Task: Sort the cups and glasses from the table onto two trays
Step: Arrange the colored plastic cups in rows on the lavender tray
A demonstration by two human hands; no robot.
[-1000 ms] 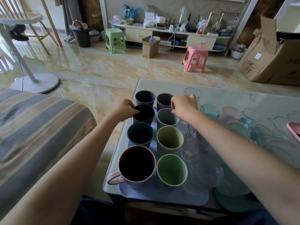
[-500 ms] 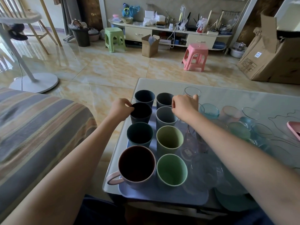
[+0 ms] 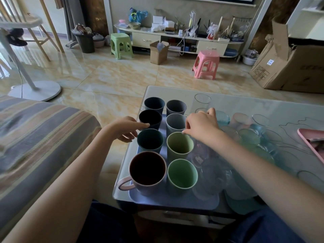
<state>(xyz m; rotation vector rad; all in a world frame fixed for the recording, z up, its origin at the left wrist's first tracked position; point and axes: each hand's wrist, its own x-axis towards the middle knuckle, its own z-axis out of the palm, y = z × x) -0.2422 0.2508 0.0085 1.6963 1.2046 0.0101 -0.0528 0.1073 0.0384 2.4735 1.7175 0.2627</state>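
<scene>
Two rows of opaque cups stand on a lavender tray [image 3: 175, 202] at the table's left end: a black cup [image 3: 150, 118], a teal cup [image 3: 150, 141], a light grey cup [image 3: 175, 121], a yellow-green cup [image 3: 180, 143], a green cup [image 3: 182, 173] and a pink mug [image 3: 147, 171]. My left hand [image 3: 125, 128] is open, its index fingertip on the black cup's near rim. My right hand [image 3: 201, 123] hovers with curled fingers touching the yellow-green cup's far rim and holds nothing. Clear and tinted glasses [image 3: 221, 118] crowd a teal tray [image 3: 242, 206] under my right arm.
A tall clear glass [image 3: 202, 100] stands behind my right hand. A pink tray [image 3: 310, 139] lies at the table's right edge. A striped sofa arm [image 3: 43, 130] is to the left. Stools and cardboard boxes stand on the tiled floor beyond.
My left hand has loosened from the black cup's rim and drawn back. My right hand has slid from over the grey cup toward me to the yellow-green cup's rim.
</scene>
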